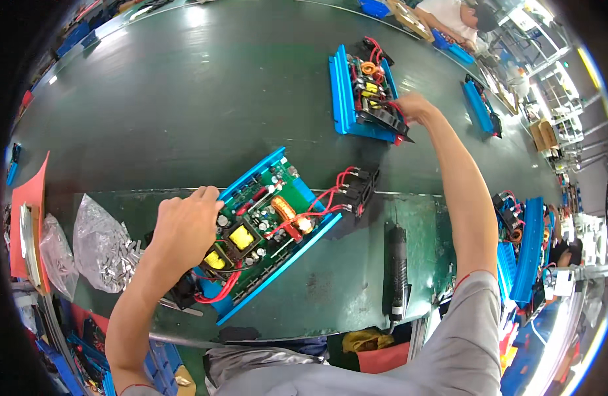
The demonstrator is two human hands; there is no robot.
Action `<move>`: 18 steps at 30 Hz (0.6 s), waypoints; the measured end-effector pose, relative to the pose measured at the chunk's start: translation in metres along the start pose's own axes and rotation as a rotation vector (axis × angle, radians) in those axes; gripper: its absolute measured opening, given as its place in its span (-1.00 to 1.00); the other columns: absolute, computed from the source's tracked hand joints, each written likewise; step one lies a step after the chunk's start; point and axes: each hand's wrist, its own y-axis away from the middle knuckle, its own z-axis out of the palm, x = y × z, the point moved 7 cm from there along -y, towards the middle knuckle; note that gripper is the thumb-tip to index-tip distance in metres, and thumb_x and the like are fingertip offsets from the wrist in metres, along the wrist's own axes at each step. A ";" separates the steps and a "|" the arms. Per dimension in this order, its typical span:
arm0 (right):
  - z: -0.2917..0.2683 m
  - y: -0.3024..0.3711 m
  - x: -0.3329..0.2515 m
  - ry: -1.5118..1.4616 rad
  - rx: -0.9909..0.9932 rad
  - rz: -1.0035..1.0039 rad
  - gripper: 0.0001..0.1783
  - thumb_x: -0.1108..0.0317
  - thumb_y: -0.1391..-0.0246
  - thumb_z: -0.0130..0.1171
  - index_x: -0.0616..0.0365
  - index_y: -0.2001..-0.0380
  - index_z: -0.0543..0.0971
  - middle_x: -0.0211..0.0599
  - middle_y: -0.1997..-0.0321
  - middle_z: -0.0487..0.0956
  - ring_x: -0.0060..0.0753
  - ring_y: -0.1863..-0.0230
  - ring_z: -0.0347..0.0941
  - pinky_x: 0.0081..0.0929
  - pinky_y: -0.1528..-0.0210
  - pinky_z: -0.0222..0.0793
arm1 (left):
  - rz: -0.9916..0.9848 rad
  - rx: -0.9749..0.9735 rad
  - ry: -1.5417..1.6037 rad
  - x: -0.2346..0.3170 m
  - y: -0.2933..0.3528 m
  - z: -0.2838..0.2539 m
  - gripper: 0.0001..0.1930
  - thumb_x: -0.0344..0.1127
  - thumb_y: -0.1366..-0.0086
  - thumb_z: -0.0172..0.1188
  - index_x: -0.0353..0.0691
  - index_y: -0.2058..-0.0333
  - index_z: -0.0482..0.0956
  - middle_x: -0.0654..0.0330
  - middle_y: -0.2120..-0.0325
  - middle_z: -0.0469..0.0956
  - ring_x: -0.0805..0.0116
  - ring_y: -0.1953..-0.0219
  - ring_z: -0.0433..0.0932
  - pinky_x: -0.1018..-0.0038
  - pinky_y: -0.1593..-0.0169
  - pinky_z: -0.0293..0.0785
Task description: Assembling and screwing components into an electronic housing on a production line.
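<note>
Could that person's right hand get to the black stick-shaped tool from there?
Probably yes: the black tool lies uncovered on the bench and the way back looks open, though the right hand is at the far blue case now.

Fingertips of our right hand [415, 107] unclear, our left hand [185, 226] covering part of the near blue casing [279, 269], a co-worker [448, 14] cut off above.
</note>
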 end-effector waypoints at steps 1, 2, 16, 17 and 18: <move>-0.005 -0.003 0.003 0.004 0.005 0.015 -0.60 0.12 0.07 0.38 0.32 0.58 0.62 -0.19 0.55 0.60 -0.38 0.57 0.52 -0.34 0.51 0.53 | -0.012 -0.013 -0.010 -0.001 0.000 -0.001 -0.84 -0.28 -0.43 0.05 -0.24 0.27 0.46 0.06 0.37 0.62 -0.05 0.40 0.62 0.13 0.32 0.47; -0.007 -0.005 -0.001 0.055 -0.023 -0.087 -0.63 0.17 0.08 0.36 0.35 0.58 0.62 -0.19 0.55 0.59 -0.37 0.57 0.49 -0.33 0.52 0.48 | -0.024 -0.025 -0.020 -0.001 -0.001 -0.001 -0.84 -0.28 -0.43 0.05 -0.24 0.27 0.46 0.05 0.36 0.62 -0.06 0.40 0.62 0.12 0.31 0.47; -0.095 0.117 0.129 0.543 -0.263 -0.049 -0.84 0.39 0.09 0.14 0.30 0.48 0.53 -0.25 0.58 0.52 -0.38 0.51 0.49 -0.31 0.47 0.50 | 0.017 0.053 0.024 -0.003 0.001 0.000 -0.84 -0.30 -0.40 0.10 -0.28 0.30 0.48 0.02 0.38 0.63 -0.07 0.34 0.64 0.09 0.24 0.51; -0.094 0.124 0.132 0.676 -0.243 -0.036 -0.83 0.42 0.12 0.12 0.32 0.45 0.55 -0.18 0.56 0.55 -0.35 0.49 0.52 -0.30 0.45 0.53 | 0.011 0.039 0.027 -0.005 0.002 0.003 -0.82 -0.28 -0.43 0.05 -0.28 0.30 0.46 0.00 0.37 0.62 -0.10 0.33 0.62 0.06 0.23 0.49; -0.091 0.132 0.138 0.702 -0.262 0.015 -0.75 0.44 0.13 0.09 0.32 0.35 0.59 -0.07 0.47 0.63 -0.25 0.46 0.58 -0.21 0.40 0.54 | 0.004 0.024 0.030 -0.007 0.001 0.005 -0.80 -0.26 -0.46 0.01 -0.28 0.29 0.45 -0.02 0.35 0.61 -0.14 0.32 0.60 0.02 0.23 0.47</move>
